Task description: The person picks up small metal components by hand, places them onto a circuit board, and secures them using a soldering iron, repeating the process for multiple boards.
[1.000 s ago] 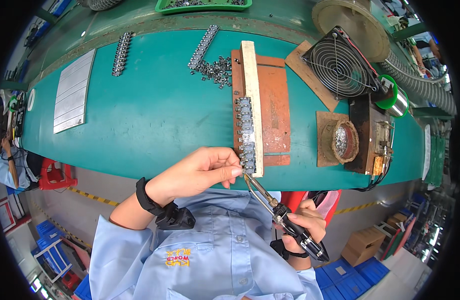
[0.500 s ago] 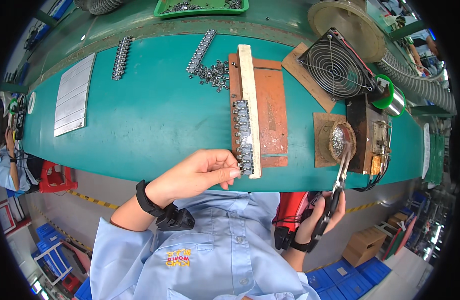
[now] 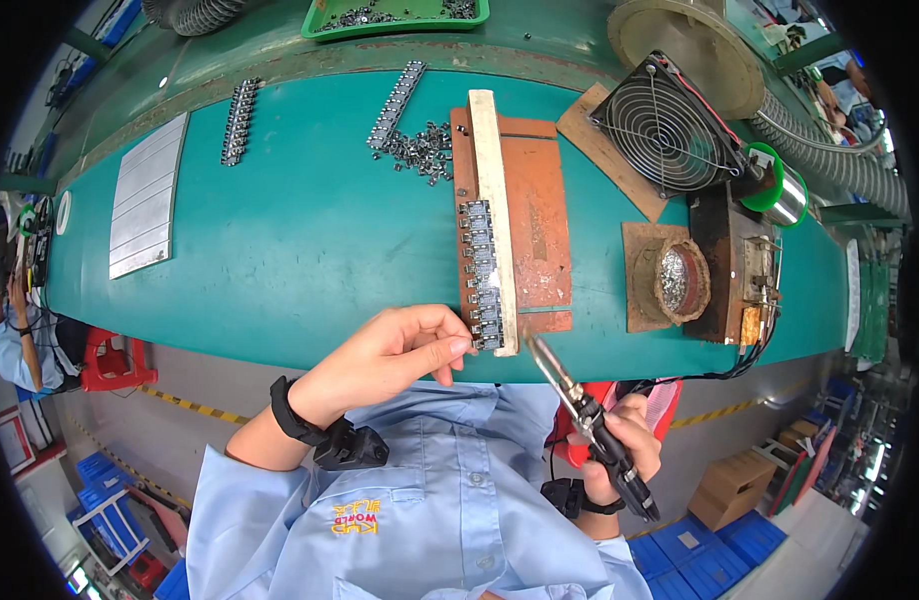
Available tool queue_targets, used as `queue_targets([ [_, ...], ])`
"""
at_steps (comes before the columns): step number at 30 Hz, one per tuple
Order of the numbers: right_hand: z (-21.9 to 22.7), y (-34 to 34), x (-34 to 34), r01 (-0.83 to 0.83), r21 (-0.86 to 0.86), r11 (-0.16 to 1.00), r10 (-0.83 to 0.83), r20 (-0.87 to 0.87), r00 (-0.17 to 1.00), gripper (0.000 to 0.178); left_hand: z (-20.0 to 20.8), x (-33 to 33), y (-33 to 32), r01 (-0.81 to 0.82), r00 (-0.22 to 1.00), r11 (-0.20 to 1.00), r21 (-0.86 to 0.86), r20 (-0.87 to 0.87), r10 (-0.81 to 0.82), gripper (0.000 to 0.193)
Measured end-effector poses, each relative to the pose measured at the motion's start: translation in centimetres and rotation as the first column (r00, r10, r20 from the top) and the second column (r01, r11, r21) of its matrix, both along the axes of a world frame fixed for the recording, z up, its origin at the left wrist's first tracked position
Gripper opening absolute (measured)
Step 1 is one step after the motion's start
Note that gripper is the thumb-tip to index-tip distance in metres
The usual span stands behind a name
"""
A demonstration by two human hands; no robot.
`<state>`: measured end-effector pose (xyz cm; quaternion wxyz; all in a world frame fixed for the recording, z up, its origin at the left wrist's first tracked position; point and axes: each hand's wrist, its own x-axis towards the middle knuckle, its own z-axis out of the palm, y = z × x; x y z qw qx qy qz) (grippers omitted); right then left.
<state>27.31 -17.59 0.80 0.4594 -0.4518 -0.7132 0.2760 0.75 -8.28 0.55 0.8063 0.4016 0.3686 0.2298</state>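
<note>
My right hand (image 3: 628, 448) grips a soldering iron (image 3: 602, 430) by its black handle. Its metal tip points up and left, close to the lower end of a pale wooden bar (image 3: 493, 170). Along the bar's left side runs a row of small dark electronic parts (image 3: 482, 270) with metal legs, resting on a reddish-brown board (image 3: 542, 220). My left hand (image 3: 410, 345) has thumb and fingers closed in a pinch at the row's near end. Whatever lies between those fingertips is too small to make out.
Right of the board are a round pot of shiny bits (image 3: 683, 280), a soldering station box (image 3: 725, 265), a caged fan (image 3: 670, 125) and a solder spool (image 3: 780, 190). Loose parts (image 3: 422, 152), two part rows, a metal plate (image 3: 148, 195) and a green tray (image 3: 395, 30) lie left and back.
My right hand has swung the soldering iron left, from over the round pot to beside the near end of the wooden bar. The left hand stays at the row's end.
</note>
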Motion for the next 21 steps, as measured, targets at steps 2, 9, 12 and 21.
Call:
queue_targets([
  [2,-0.4,0.1,-0.8,0.091,-0.025,0.996,-0.092,-0.078,0.993,0.049,0.0,0.0,0.0,-0.007,1.0,1.0,0.011,-0.002,0.007,0.014],
  [9,-1.8,2.9,-5.2,0.237,-0.149,0.96,-0.278,-0.397,0.875,0.039,-0.4,0.6,-0.4,-0.12,0.948,0.856,0.502,-0.199,0.249,0.021],
  [12,-2.5,4.8,-6.4,0.128,-0.085,0.988,-0.151,-0.376,0.914,0.034,-0.4,0.8,-1.1,-0.159,0.947,0.853,0.497,-0.168,0.275,0.028],
  [21,-3.3,6.0,-8.0,0.105,-0.094,0.99,-0.135,-0.417,0.899,0.024,0.6,2.8,-0.9,-0.08,0.869,0.549,0.832,-0.211,0.447,0.042],
])
